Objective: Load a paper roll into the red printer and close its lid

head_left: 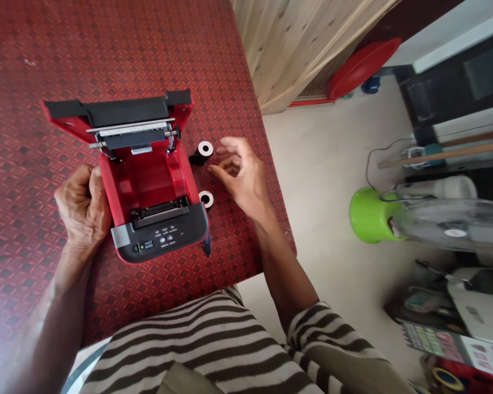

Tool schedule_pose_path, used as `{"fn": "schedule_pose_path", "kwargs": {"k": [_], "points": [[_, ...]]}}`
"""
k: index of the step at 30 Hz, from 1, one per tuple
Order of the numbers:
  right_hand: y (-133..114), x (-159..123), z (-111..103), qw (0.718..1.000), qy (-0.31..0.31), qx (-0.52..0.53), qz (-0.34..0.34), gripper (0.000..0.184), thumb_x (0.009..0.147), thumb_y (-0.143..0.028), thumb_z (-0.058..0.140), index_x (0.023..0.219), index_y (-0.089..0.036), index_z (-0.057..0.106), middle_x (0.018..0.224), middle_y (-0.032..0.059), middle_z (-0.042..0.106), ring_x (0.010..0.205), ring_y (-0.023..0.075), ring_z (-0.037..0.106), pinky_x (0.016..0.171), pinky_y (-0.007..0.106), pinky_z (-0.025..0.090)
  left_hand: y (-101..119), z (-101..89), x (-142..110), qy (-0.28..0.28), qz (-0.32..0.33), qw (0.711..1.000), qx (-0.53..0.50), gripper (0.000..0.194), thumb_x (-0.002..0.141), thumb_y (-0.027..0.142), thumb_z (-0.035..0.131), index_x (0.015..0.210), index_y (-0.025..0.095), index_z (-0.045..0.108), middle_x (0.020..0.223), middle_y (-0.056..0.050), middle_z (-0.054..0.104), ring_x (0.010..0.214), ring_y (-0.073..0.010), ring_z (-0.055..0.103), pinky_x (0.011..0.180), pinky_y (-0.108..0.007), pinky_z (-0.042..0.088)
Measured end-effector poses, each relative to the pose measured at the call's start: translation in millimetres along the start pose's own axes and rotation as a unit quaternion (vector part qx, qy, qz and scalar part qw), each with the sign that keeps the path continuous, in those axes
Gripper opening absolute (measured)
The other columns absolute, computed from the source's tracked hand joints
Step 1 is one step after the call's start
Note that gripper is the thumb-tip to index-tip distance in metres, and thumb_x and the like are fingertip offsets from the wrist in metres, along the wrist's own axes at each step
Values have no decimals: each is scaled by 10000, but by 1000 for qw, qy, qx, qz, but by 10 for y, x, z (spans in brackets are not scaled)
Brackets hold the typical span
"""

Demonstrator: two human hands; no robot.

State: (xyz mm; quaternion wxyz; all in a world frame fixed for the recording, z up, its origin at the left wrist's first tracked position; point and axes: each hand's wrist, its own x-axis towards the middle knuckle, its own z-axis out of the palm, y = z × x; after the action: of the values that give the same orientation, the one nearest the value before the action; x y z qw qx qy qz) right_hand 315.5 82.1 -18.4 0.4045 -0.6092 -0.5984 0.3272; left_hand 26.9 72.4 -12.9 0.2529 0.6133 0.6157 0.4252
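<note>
Printer [148, 191] is sitting lid-up on the patterned surface [119, 49], its bay showing bare red; the left hand [84, 205] is curling closed against its side, while the right hand [242, 175], grip partly open and holding nothing, is hovering near the upper roll [205, 149].

Glossy red plastic is seen on the printer's shell [145, 178], matt black on its front panel [164, 232]. Striped cloth is worn; smooth, grained wood is shown beside the patterned counter [119, 49].
</note>
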Motion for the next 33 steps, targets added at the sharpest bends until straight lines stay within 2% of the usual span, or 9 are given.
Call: {"fn": "schedule_pose_path", "kwargs": {"k": [2, 4, 7, 11, 16, 20, 24, 29, 33], "points": [[-59, -149, -156, 1000, 4, -14, 2, 196, 858, -188, 662, 1047, -226, 633, 983, -1, 710, 772, 119, 650, 733, 288, 532, -10, 2, -3, 0, 0, 1000, -3, 457, 996, 427, 503, 626, 184, 386, 571, 53, 303, 563, -88, 244, 554, -308, 214], [-127, -311, -277, 999, -45, -26, 9, 139, 860, -175, 672, 993, -217, 676, 899, -18, 697, 777, 123, 648, 736, 287, 524, -18, 2, -3, 3, 0, 1000, -2, 454, 994, 427, 505, 629, 183, 392, 572, 52, 307, 563, -88, 245, 555, -308, 213], [-200, -508, -297, 990, -136, -21, 6, 360, 813, -198, 771, 1161, -229, 687, 1040, 11, 720, 882, 151, 672, 767, 309, 536, -16, -1, 3, 0, 0, 1000, 5, 458, 993, 424, 501, 622, 184, 380, 567, 53, 297, 557, -87, 238, 552, -308, 205], [-185, -608, -77, 991, -125, -32, -21, 397, 829, -147, 731, 1211, -240, 675, 1191, 47, 735, 1065, 195, 665, 947, 405, 533, -15, -4, 9, 1, 1, 1000, 7, 461, 991, 435, 496, 623, 185, 376, 569, 51, 292, 565, -88, 236, 556, -303, 206], [-126, -601, 34, 997, -83, 4, -12, 248, 831, -175, 704, 1071, -236, 706, 1083, 31, 755, 1032, 198, 681, 963, 414, 536, -44, -10, -7, 3, -6, 1000, 10, 462, 991, 453, 497, 629, 186, 390, 577, 49, 308, 569, -89, 251, 557, -303, 220], [-309, -573, -181, 988, -88, 128, 20, 279, 843, -261, 726, 1113, -251, 659, 1127, 25, 724, 1044, 185, 687, 962, 387, 557, -55, -20, -16, 1, -11, 1000, 7, 456, 988, 449, 495, 626, 185, 411, 571, 49, 313, 566, -87, 261, 550, -299, 226], [-645, -486, -420, 972, -142, 186, -31, 323, 894, -345, 692, 1191, -255, 603, 1186, 46, 692, 1134, 207, 665, 988, 395, 558, -67, -21, -16, -1, -10, 1000, 2, 454, 988, 441, 493, 622, 187, 407, 573, 48, 305, 562, -87, 253, 542, -298, 221], [-919, -329, -467, 970, -198, 113, -86, 364, 916, -487, 661, 1193, -256, 615, 1143, 52, 683, 1077, 228, 670, 913, 399, 576, -67, -16, -23, -4, -5, 1000, -6, 436, 996, 406, 480, 626, 189, 402, 573, 44, 316, 561, -88, 264, 545, -293, 229], [-1006, -235, -339, 959, -252, 59, -116, 372, 940, -433, 682, 1265, -265, 612, 1147, 27, 693, 1003, 188, 678, 866, 351, 582, -69, -16, -33, -7, -5, 1000, -6, 429, 998, 393, 471, 627, 191, 396, 584, 46, 298, 564, -85, 254, 548, -289, 238]]}}
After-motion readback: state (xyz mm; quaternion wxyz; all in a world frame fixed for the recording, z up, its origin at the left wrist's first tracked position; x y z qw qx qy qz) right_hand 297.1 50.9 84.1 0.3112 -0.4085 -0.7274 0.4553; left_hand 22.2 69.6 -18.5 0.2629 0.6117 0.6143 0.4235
